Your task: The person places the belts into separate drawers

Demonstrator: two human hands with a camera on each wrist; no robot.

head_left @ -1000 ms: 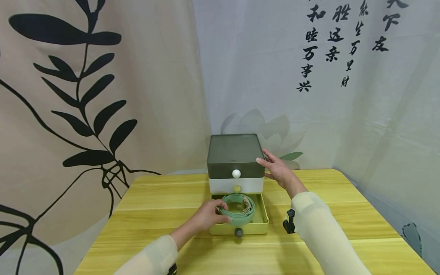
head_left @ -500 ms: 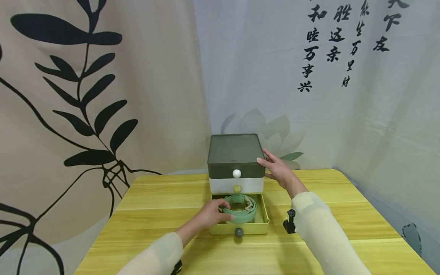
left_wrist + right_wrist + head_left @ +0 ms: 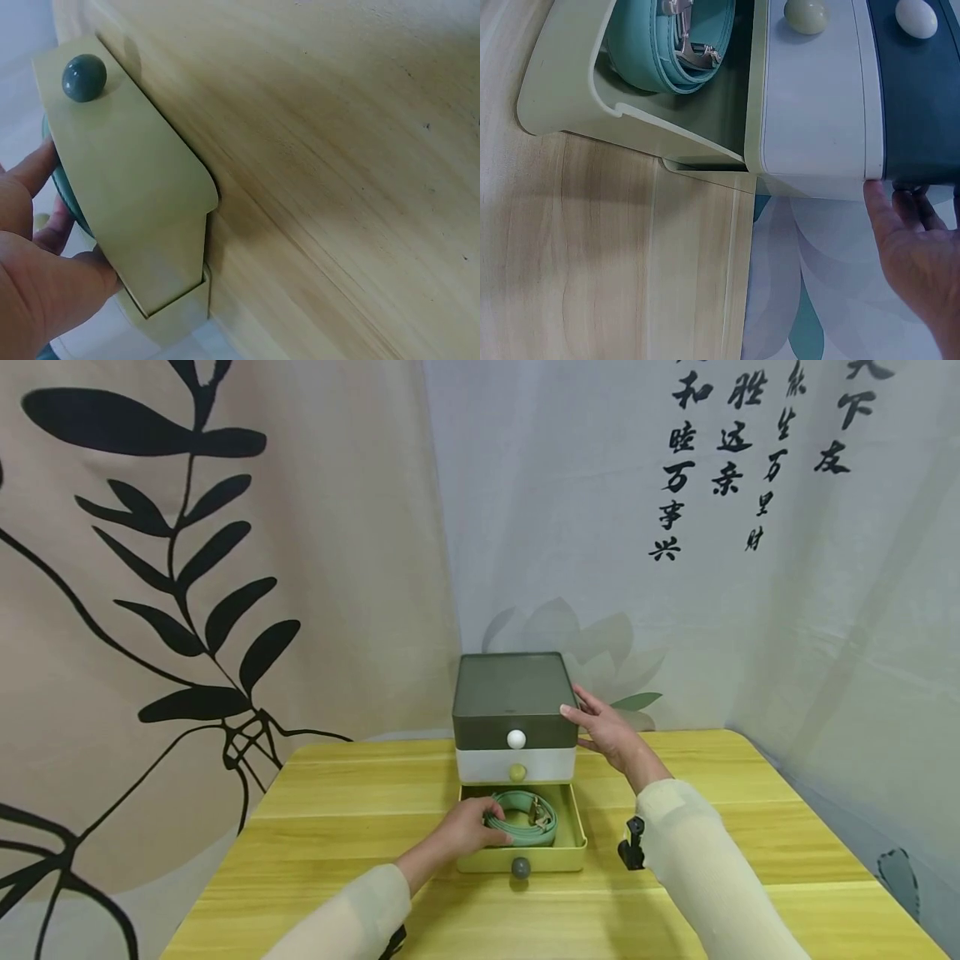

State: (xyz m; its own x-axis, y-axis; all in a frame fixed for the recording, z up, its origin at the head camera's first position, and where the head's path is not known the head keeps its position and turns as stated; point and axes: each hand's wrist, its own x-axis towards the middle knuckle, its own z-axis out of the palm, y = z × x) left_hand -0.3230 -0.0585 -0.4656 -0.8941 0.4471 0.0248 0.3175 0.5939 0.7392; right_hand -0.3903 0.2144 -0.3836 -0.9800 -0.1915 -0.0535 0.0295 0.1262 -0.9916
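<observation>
A coiled green belt [image 3: 536, 835] with a metal buckle [image 3: 695, 52] sits inside the pulled-out yellow-green bottom drawer [image 3: 566, 858]. My left hand [image 3: 467, 828] holds the left side of the coil, thumb in front and fingers at the upper rim. In the left wrist view the drawer front hides most of the belt. My right hand [image 3: 611, 739] rests against the right side of the small drawer unit [image 3: 513, 685], fingers extended along its dark green top tier. The white middle drawer [image 3: 480, 766] is closed.
The unit stands on a wood-grain table [image 3: 360, 827] near its back edge. A grey round knob [image 3: 521, 867] sticks out from the drawer front. Behind hangs a printed cloth [image 3: 360, 543] with leaves and writing.
My left hand has shifted slightly right with the belt, and the coil has come down lower into the drawer. The right hand has stayed against the unit.
</observation>
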